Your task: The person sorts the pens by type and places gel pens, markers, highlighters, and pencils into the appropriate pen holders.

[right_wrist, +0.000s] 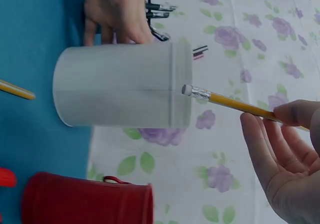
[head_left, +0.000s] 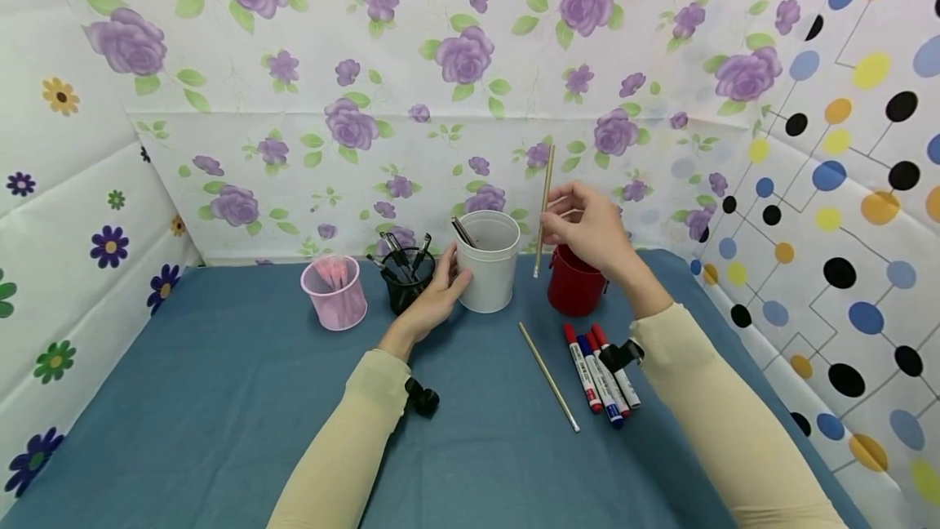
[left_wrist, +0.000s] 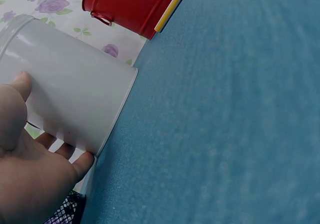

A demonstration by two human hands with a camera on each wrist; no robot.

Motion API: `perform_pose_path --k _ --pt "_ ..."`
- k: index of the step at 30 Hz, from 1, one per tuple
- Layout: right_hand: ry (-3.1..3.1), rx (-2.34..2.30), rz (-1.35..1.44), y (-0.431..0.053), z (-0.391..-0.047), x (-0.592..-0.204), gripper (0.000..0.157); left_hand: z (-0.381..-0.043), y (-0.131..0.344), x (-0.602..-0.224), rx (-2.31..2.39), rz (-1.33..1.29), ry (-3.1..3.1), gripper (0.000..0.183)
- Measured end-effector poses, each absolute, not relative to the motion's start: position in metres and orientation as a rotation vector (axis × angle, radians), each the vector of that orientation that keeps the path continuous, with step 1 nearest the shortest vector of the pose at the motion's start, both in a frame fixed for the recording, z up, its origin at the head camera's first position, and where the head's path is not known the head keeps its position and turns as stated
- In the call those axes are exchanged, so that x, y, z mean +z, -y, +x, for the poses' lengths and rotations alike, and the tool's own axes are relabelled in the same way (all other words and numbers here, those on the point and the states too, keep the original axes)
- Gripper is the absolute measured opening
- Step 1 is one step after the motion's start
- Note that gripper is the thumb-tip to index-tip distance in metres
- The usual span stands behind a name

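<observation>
My right hand point(head_left: 587, 223) pinches a yellow pencil point(head_left: 547, 194) between thumb and fingers, its eraser end pointing down. In the right wrist view the white eraser point(right_wrist: 187, 89) appears beside the rim of a white bucket point(right_wrist: 120, 86). That bucket point(head_left: 488, 272) stands upright on the table, with a few dark-tipped pencils point(head_left: 463, 231) leaning inside. My left hand point(head_left: 433, 296) grips the bucket's left side, thumb on the near wall and fingers round behind, as the left wrist view shows. A second pencil point(head_left: 549, 378) lies on the cloth in front.
Right of the white bucket stands a red bucket point(head_left: 576, 282), partly under my right hand. Several markers point(head_left: 598, 374) lie before it. At left are a black mesh cup point(head_left: 404, 288) of pens and a pink cup point(head_left: 339, 300) holding pink items. Blue cloth point(head_left: 242, 398) covers the table.
</observation>
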State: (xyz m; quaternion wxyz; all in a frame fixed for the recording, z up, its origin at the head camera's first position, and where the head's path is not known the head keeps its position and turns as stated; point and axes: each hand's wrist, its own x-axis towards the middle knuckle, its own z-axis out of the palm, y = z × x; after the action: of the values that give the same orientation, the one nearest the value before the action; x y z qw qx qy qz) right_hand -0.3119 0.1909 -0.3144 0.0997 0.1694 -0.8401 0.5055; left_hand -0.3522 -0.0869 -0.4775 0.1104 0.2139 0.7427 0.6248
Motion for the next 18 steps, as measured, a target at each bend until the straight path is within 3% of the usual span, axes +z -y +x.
perform_pose_path --k 18 --pt "2.308 1.48 0.506 -0.163 -0.344 -0.293 0.024 -0.351 0.087 -0.477 1.836 0.648 -2.159 0.078"
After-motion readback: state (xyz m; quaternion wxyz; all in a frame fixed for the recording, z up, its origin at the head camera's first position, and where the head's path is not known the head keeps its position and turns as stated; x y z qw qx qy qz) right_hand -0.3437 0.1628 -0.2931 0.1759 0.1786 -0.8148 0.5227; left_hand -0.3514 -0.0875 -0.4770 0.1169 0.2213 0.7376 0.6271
